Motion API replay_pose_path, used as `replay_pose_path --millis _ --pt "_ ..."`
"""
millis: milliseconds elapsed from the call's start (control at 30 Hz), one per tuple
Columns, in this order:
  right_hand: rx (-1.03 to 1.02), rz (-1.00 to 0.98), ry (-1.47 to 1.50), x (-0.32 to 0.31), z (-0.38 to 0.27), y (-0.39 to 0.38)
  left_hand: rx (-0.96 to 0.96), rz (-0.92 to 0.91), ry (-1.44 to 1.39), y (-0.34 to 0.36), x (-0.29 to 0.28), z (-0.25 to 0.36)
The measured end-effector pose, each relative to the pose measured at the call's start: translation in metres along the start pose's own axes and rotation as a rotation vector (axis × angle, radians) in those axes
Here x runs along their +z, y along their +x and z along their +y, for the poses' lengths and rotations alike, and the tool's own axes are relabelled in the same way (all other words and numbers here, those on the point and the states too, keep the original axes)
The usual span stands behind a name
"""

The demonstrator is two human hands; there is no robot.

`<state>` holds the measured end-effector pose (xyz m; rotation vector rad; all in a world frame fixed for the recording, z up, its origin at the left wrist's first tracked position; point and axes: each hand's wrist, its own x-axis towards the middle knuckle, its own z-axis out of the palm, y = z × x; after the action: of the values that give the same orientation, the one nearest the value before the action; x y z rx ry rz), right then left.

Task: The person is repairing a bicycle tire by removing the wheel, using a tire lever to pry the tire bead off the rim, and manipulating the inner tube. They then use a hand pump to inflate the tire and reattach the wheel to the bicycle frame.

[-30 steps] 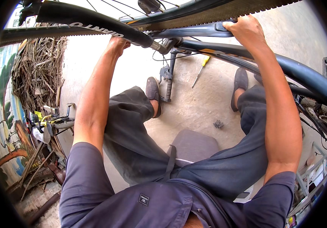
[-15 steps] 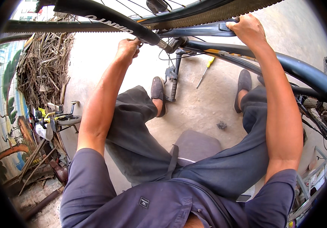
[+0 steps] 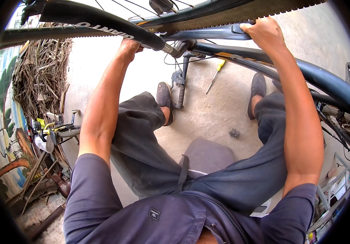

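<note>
A dark blue and black bicycle lies across the top of the view, its black fork leg slanting down to the steering head. Beneath that fork leg, my left hand is closed around it, its fingertips mostly hidden. My right hand grips a dark blue frame tube, with the thumb on the near side and the fingers over the far edge. Close by, the knobbly tyre passes above the tube. The handlebar's black grip hangs down by my left shoe.
A yellow-handled screwdriver lies on the concrete between my feet, with a dark tuft nearer. Dry sticks and a small yellow bike are at left. More bicycle parts and a metal rack stand at right.
My left hand has moved left and slightly up along the fork, which has shifted left with the wheel. The right hand keeps its hold in nearly the same place.
</note>
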<state>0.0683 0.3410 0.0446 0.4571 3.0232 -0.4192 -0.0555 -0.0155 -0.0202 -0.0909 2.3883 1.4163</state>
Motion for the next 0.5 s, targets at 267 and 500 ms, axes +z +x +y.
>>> replay_pose_path --millis 267,500 --pt "-0.056 0.033 -0.02 0.005 0.005 0.002 -0.173 -0.055 -0.103 -0.017 0.003 0.003" --pt "0.059 0.043 0.037 -0.003 -0.004 -0.005 -0.293 -0.03 -0.131 -0.032 0.002 0.002"
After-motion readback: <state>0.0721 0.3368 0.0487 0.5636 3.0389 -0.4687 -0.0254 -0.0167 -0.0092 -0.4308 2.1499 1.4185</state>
